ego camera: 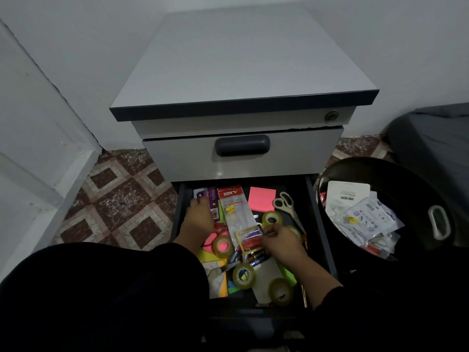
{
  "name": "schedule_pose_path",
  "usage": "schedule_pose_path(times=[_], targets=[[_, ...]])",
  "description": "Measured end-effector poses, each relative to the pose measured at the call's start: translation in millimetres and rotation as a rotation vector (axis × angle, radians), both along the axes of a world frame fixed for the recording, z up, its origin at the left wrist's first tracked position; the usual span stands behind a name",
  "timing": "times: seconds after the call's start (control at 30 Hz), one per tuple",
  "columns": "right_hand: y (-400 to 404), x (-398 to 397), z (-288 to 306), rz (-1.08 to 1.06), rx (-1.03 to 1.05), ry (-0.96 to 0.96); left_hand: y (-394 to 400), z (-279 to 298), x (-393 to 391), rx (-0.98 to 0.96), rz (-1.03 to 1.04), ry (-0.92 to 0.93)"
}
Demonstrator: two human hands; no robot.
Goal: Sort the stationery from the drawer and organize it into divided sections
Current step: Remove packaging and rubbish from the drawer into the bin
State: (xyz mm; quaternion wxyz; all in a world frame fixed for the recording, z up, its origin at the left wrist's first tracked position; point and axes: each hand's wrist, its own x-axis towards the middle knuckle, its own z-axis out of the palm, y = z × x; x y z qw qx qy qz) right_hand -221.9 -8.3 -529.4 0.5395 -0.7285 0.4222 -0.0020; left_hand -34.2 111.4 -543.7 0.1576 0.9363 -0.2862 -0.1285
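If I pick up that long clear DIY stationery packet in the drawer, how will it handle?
The DIY packet looks like thin clear plastic, so it will probably flop and sag when lifted by one end. Its glossy film may be slippery. It looks nearly empty, so likely very light.

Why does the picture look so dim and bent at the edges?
Head view: wide-angle lens bows the grey metal cabinet and the walls; light is weak, so the open dark drawer and the person's black sleeves sink into shadow; the left hand is slightly blurred; the pink sticky-note pad stays vivid.
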Motion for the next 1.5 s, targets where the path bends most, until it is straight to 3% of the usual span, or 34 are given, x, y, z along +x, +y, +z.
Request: schedule_pose_path(times=[0.13, 0.23, 0.33, 0.4, 0.57, 0.63, 0.67, 0.73, 0.87, 1.03, 1.2, 1.5], targets=[[2.1, 2.4, 2.8, -0.034, 0.021, -0.037, -0.9, -6.4, -11.2, 0.113, 0.054, 0.027], [5.3, 7.6, 3.9, -0.027, -0.088, -0.013, -4.0, -4.6, -12.5, 0.097, 0.069, 0.083], [9.7, 10.0, 4.2, -0.004, -0.199, 0.028, -8.8, -1.6, -5.6, -0.091, 0.212, 0.329], [11.9, 10.2, 3.2, 0.023, -0.250, 0.052, -9.0, 5.1, -6.7, -0.157, 0.262, 0.336], [17.3, 12.2, 3.0, 0.081, -0.409, 0.006, -2.5, -7.4, -10.2, 0.100, -0.043, 0.042], [20.1, 14.1, 3.1, 0.145, -0.455, 0.023, -3.3, -12.6, -11.2, 0.020, -0.141, -0.018], [21.3, 14.8, 3.1, 0.161, -0.448, 0.037, -4.1, -15.1, -9.7, -0.011, -0.144, 0.103], [23.0, 15.4, 2.2, 0.168, -0.427, 0.053, -11.2, -10.0, -11.5, 0.032, -0.184, 0.094], [21.2, 16.6, 1.4, 0.157, -0.383, 0.077, -16.9, 13.1, -25.6, 0.040, 0.050, 0.136], [19.2, 18.5, 0.9, 0.064, -0.258, 0.048, -19.9, 17.1, -29.9, -0.225, 0.344, 0.325], [21.2, 20.1, 0.8, -0.107, 0.046, -0.042, -15.7, 18.2, -25.1, -0.505, 0.467, 0.478], [12.9, 17.5, 15.2, -0.349, 0.230, -0.085, -11.5, 25.2, -19.9, -0.675, 0.608, 0.500]])
